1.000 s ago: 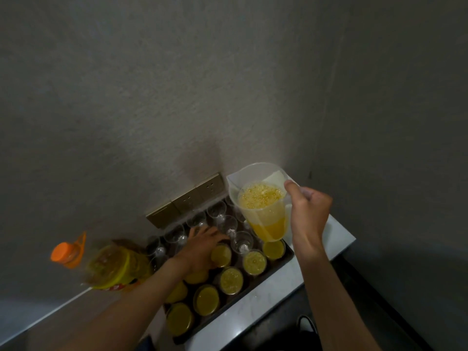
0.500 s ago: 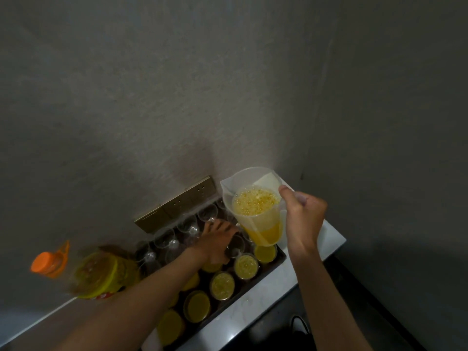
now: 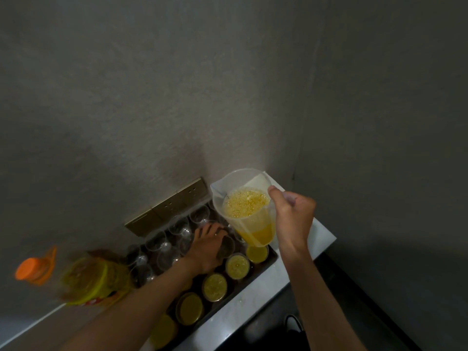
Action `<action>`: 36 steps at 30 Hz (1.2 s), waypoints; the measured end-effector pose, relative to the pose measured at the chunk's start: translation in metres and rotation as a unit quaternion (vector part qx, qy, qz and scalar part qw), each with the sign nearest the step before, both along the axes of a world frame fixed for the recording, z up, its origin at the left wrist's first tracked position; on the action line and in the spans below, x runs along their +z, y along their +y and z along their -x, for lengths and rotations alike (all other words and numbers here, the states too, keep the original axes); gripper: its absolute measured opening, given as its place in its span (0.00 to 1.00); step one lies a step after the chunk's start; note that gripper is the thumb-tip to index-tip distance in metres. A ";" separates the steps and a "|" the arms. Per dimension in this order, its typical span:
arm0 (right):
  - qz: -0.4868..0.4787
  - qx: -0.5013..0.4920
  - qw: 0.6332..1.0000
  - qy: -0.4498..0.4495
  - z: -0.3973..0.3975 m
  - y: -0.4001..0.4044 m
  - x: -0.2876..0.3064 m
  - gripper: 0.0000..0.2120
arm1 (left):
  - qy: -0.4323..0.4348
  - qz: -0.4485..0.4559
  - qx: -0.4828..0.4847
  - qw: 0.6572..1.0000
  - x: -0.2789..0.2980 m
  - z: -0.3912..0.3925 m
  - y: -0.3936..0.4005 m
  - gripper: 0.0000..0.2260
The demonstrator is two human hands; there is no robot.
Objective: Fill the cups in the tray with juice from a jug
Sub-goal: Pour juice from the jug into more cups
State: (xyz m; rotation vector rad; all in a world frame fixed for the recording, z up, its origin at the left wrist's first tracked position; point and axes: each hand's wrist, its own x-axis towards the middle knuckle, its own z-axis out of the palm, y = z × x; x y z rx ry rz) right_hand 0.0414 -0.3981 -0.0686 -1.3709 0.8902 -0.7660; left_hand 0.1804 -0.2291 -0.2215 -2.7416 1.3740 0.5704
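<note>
We see a blurred yellow bottle [image 3: 93, 282] with an orange cap [image 3: 27, 268] at the left on the white tabletop [image 3: 255, 290], and brass wall sockets [image 3: 167, 206] on the grey wall [image 3: 152, 97].

cups [image 3: 214, 287] in tray [image 3: 266, 262] | jug [image 3: 247, 209] above | bottle [image 3: 93, 282] left

White counter [image 3: 253, 307] carries a dark tray [image 3: 272, 260] and a blurred juice bottle [image 3: 93, 282].

Translucent plastic jug [image 3: 243, 198]; clear cups [image 3: 200, 214]; matt wall [image 3: 177, 97].
</note>
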 end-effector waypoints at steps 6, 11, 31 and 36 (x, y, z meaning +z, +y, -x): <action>0.007 0.007 1.000 -0.001 0.002 0.004 0.006 0.25 | 0.026 0.029 0.038 0.999 0.006 -0.002 0.008 0.34; 0.018 0.018 1.000 -0.009 0.005 0.008 0.013 0.25 | 0.059 0.085 0.093 0.990 0.023 0.003 0.014 0.28; 0.065 0.119 0.991 -0.024 -0.004 0.066 0.058 0.29 | 0.134 0.415 0.313 0.844 0.080 0.025 0.093 0.28; 0.080 0.157 0.984 -0.024 -0.011 0.084 0.072 0.29 | 0.157 0.492 0.368 0.773 0.096 0.035 0.116 0.26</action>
